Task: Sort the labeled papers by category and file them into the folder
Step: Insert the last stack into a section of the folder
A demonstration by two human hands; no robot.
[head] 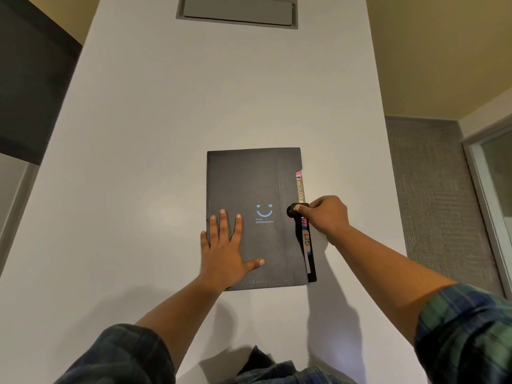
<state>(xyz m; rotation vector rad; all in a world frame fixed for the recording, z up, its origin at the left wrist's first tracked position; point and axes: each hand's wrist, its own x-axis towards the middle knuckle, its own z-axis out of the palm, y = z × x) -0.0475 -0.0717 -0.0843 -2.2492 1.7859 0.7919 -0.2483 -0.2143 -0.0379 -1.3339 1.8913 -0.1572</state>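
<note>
Reading the cover first: your black folder [249, 178] carries a pale blue smiling face [264, 210] with 2 small heart-like marks for eyes. Under it are 2 lines of tiny blue print, the first "Keep" and the second apparently "Smiling everytime" (too small to be sure). Along the folder's right edge a strip of coloured index tabs [300, 184] peeks out. Their hand lettering runs sideways and only scraps are legible, something like "LIB" on the orange tab nearer you.

Your left hand [225, 250] lies flat and wide open on the near-left part of the cover. Its 4 fingers are spread and point away from you, the thumb stretched out to the right. Your right hand [325, 214] is curled at the right edge, thumb and fingers pinching a small round black clasp [291, 212] that sits on the cover just beside the tabs.

The folder lies closed on the white table [166, 134], near you and a little right of centre. Its long axis runs away from you toward the table's far end, with the tabbed edge to the right and the print upright to your view. A grey rectangular hatch [237, 11] is set into the tabletop at the far end.
</note>
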